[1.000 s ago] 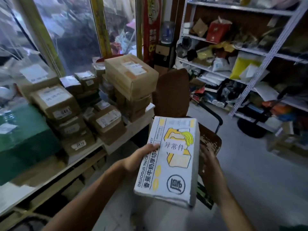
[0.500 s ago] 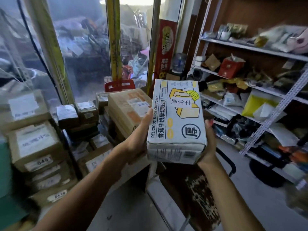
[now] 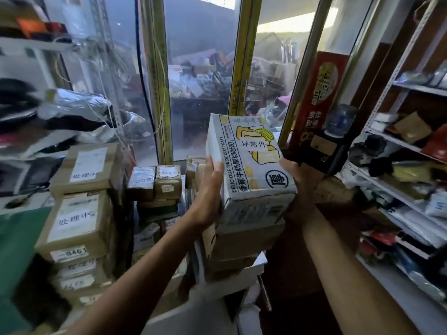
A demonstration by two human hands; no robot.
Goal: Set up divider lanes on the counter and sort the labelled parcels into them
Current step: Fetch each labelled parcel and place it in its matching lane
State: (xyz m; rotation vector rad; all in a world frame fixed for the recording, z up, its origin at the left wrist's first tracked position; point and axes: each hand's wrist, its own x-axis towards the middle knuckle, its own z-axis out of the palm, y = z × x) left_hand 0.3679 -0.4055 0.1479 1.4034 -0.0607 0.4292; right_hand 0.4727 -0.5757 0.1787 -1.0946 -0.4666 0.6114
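Left hand (image 3: 210, 187) and right hand (image 3: 298, 180) clamped flat on opposite sides of white cardboard toast carton with yellow banana print (image 3: 249, 163), held up just above tall stack of brown cardboard boxes (image 3: 237, 245). To the left, more brown labelled parcels (image 3: 77, 213) piled on crowded counter, with small taped boxes (image 3: 154, 181) behind. Beyond, yellow-framed glass windows (image 3: 198, 76) onto cluttered outside. To the right, grey metal shelving (image 3: 401, 180) packed with bags and parcels.
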